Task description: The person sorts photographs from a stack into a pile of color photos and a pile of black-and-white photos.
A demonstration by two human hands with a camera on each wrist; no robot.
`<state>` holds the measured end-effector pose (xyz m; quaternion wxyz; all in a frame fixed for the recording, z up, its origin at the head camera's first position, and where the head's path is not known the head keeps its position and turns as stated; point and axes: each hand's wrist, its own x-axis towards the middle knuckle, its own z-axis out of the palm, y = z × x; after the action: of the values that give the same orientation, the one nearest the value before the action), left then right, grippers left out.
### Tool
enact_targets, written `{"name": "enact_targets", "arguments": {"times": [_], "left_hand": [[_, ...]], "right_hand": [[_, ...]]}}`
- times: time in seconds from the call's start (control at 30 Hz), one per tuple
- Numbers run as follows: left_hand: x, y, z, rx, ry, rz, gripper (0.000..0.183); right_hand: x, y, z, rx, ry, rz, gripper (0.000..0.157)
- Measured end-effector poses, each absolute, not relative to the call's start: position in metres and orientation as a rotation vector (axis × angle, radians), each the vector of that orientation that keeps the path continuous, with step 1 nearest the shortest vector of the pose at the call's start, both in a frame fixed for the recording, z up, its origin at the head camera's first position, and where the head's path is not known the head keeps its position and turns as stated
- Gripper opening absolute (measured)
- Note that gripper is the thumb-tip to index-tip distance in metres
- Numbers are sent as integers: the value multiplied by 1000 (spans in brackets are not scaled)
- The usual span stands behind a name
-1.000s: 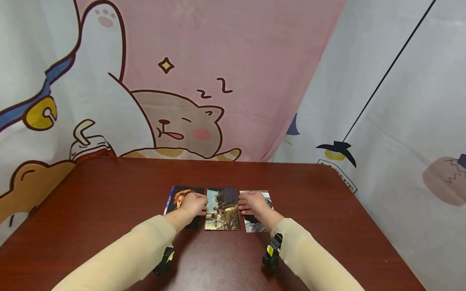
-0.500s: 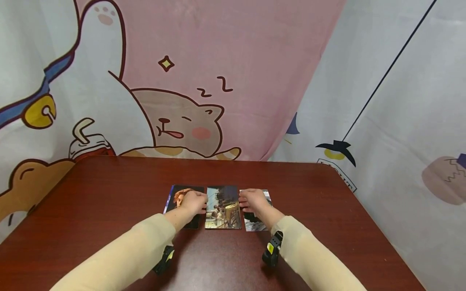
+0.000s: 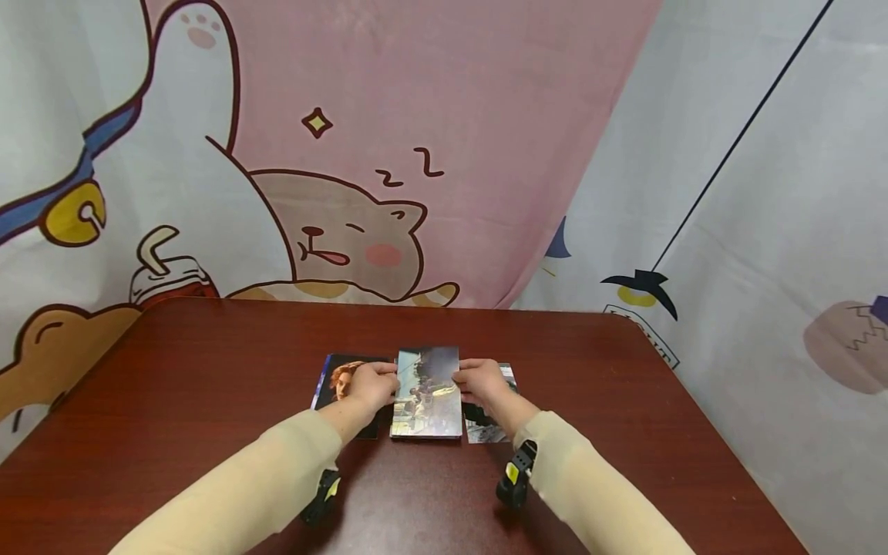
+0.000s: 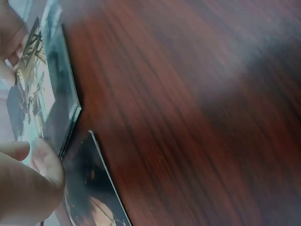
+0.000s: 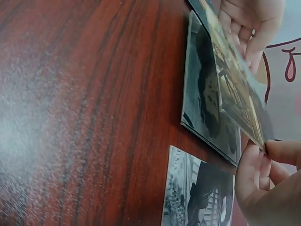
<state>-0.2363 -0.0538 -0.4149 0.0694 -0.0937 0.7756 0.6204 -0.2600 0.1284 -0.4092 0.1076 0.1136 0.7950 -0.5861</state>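
Both hands pinch a picture card (image 3: 428, 393) by its two side edges, the left hand (image 3: 375, 384) at its left and the right hand (image 3: 483, 383) at its right. Its print is a pale outdoor scene, washed by glare in the head view. The right wrist view has this card (image 5: 237, 89) tilted and raised off a thin stack of cards (image 5: 202, 77) whose top is a dark grey picture. Partly under the left forearm lies a dark card with a printed portrait (image 3: 340, 375). A black-and-white card (image 3: 486, 432) lies beneath the right hand.
The cards lie on a reddish-brown wooden table (image 3: 208, 370) with a glossy top. A cartoon-printed cloth (image 3: 486, 116) hangs behind it and along the right side. Black devices are strapped at both wrists.
The middle card has come up off the stack, its far edge now higher, and glare shows across it. Both hands have moved slightly inward onto its edges; the side cards stay put.
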Motion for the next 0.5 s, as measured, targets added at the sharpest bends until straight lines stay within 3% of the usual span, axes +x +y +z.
{"name": "enact_targets", "arguments": {"times": [0.5], "left_hand": [[-241,-54,-406,-346,2246,1934,38]], "right_hand": [[-262,125,-406,406,2365,-1799,29]]}}
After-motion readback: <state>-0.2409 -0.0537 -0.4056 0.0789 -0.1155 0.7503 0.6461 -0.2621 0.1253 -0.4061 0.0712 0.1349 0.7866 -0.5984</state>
